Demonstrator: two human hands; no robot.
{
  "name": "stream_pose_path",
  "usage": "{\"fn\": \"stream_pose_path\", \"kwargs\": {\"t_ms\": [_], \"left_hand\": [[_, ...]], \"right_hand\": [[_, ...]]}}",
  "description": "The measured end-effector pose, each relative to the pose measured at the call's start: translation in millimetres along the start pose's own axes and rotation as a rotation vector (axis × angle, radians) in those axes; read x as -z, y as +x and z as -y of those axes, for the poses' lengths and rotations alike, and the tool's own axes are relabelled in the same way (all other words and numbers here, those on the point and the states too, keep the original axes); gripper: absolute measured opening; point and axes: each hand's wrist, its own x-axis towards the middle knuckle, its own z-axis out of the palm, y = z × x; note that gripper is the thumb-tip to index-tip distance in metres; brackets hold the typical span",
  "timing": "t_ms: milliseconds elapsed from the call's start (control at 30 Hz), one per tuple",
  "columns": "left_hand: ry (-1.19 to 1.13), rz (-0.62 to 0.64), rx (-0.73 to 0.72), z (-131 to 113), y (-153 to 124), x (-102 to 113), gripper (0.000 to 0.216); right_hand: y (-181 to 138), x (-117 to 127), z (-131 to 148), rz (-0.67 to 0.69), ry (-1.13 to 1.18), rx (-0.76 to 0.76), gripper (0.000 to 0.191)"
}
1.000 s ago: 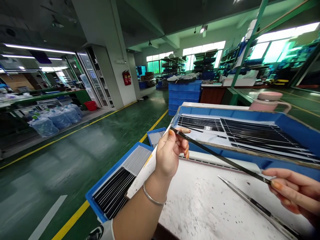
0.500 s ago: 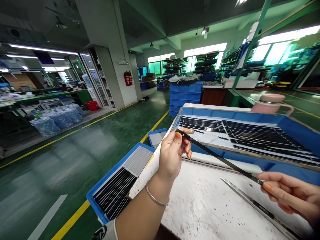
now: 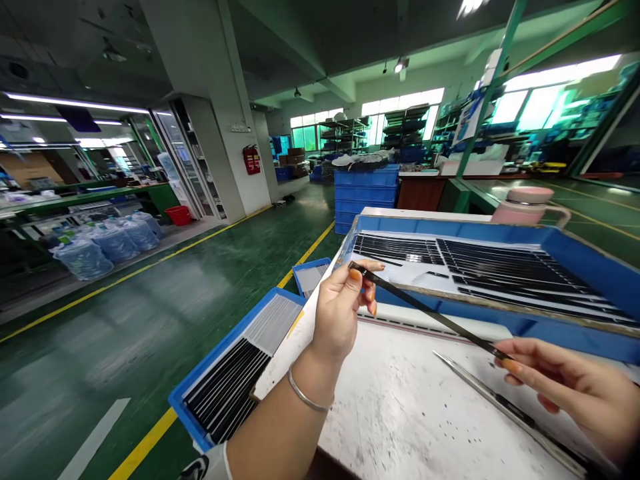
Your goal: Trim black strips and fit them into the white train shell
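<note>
A long thin black strip (image 3: 430, 313) is held in the air over a white worktable (image 3: 400, 413). My left hand (image 3: 343, 310) pinches its far end between thumb and fingers, a silver bangle on the wrist. My right hand (image 3: 565, 390) pinches its near end at the lower right. Metal tweezers (image 3: 493, 393) lie on the table under the strip, their handle end passing beneath my right hand.
A blue tray (image 3: 500, 267) of several black strips sits tilted behind the hands, a pink cup (image 3: 530, 203) beyond it. Lower left, two blue trays (image 3: 235, 363) hold black and grey strips. Green floor with yellow lines, stacked blue crates (image 3: 367, 193) and water jugs (image 3: 100, 243) lie to the left.
The strip stays pinched at both ends; my right hand has crept a little left along it and the view has shifted slightly.
</note>
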Motion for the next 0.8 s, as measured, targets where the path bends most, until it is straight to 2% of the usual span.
{"fn": "stream_pose_path", "kwargs": {"t_ms": [133,300,433,500,567,667,733,800], "left_hand": [[0.019,-0.024,-0.033,0.4,0.8,0.8,0.021],[-0.105,-0.065,0.005,-4.4,6.1,5.9,0.024],[-0.257,-0.140,0.087,-21.8,9.0,4.8,0.033],[-0.319,-0.155,0.176,-39.5,6.0,1.8,0.039],[-0.322,-0.116,0.250,-61.3,-2.8,-0.9,0.040],[-0.141,-0.041,0.374,-88.9,-29.8,-0.2,0.031],[0.090,0.033,0.581,-96.6,-55.9,3.9,0.023],[0.282,0.142,0.908,-95.2,-84.6,9.2,0.024]], "right_hand": [[2.8,6.0,3.0,0.150,-0.029,-0.025,0.052],[3.1,9.9,14.2,0.095,-0.180,-0.026,0.047],[1.3,7.2,19.1,0.073,-0.229,-0.038,0.036],[-0.2,7.8,22.4,0.079,-0.262,-0.047,0.029],[-2.8,10.6,27.3,0.084,-0.304,-0.038,0.027],[-10.3,17.0,36.9,0.090,-0.410,0.009,0.025],[-17.1,19.3,42.8,0.112,-0.514,0.046,0.024],[-23.4,17.4,45.9,0.154,-0.629,0.085,0.025]]}}
